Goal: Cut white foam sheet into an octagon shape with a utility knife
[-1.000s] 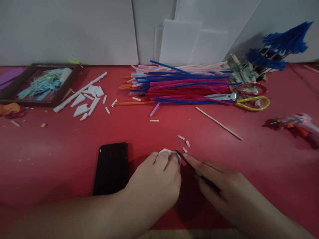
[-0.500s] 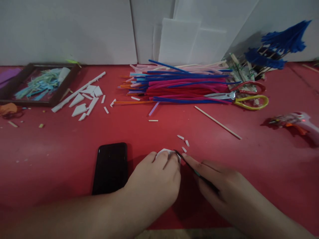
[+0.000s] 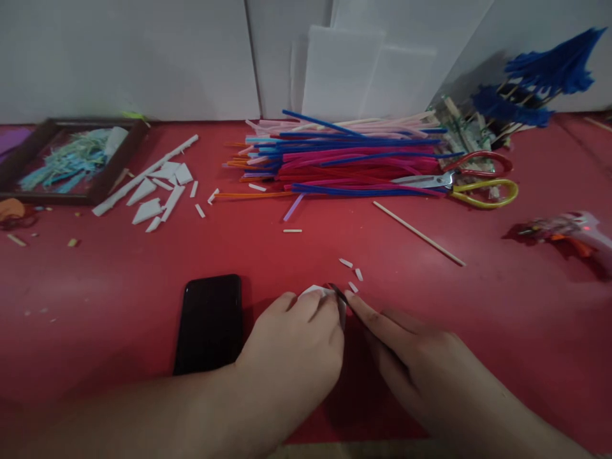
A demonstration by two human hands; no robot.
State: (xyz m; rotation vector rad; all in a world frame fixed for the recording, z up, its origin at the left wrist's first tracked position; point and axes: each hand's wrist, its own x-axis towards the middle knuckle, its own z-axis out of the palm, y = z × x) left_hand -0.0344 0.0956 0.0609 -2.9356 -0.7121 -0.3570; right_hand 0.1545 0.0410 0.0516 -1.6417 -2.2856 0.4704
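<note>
My left hand [image 3: 299,341] presses down on a small white piece of board [image 3: 313,289], its fingers curled over it and hiding most of it. In my right hand [image 3: 411,357] is a slim dark craft knife [image 3: 340,294], gripped with the forefinger stretched along it. The knife's tip lies against the right side of the white piece, close to my left fingertips. Several small white offcuts [image 3: 359,275] are scattered just beyond the knife. To the left of my left hand a black phone [image 3: 209,322] rests on the red table [image 3: 268,255].
Pipe cleaners [image 3: 354,159] in several colours lie at the back, with scissors [image 3: 444,181] on their right end. A wooden stick [image 3: 418,233], a glue gun [image 3: 574,233], white scraps [image 3: 147,210] and a brown frame [image 3: 90,197] surround the work spot.
My right hand and the knife have shifted slightly up and left, the knife tip moving along the white piece's edge. My left hand stays on the piece; the view has shifted a little.
</note>
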